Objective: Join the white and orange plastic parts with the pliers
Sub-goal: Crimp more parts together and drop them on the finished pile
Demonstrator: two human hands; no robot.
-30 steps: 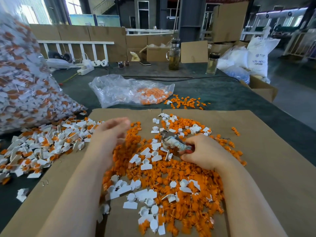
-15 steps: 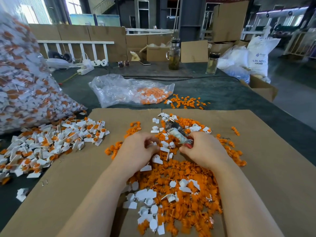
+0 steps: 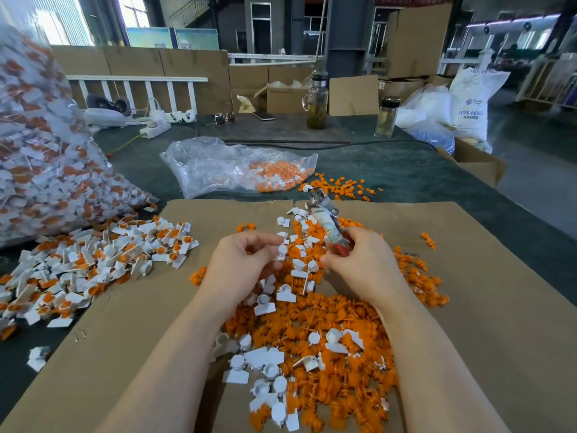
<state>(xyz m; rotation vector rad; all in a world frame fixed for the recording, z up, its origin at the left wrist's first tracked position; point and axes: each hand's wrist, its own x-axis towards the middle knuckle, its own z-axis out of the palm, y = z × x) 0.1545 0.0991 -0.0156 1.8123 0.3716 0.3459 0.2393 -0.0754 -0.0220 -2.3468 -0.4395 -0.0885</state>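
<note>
Both hands have drawn together over the loose pile since a second ago, when the left hand (image 3: 242, 265) was out toward the left heap; the pliers (image 3: 324, 218) now point up and away instead of lying low across the parts.

That left hand is curled, its fingertips pinching a small white part (image 3: 282, 250) above the middle of the cardboard sheet (image 3: 487, 307). Close beside it, the right hand (image 3: 359, 267) is wrapped around the red grips of the pliers, whose metal head reaches toward the far edge of the sheet. Whether an orange part sits in the tool cannot be told.

Under and in front of the hands lies a loose pile of orange parts (image 3: 312, 326) mixed with white parts (image 3: 265, 360), spread toward the near edge. At the left edge of the sheet is a heap of joined pieces (image 3: 93, 260), white with orange centres.

Containers: a big clear bag (image 3: 40, 157) at the left edge of the bench (image 3: 406, 170) is stuffed with the same white-and-orange pieces. Past the far edge of the sheet lies a slack clear bag (image 3: 224, 165), mostly flat, with orange and a few white parts gathered in its right end; more orange parts are scattered on the bench just beside its mouth. Near the far edge stand a glass jug (image 3: 317, 101) and a bottle (image 3: 386, 117), each holding yellowish liquid. At the far right corner are white sacks (image 3: 468, 104).
</note>
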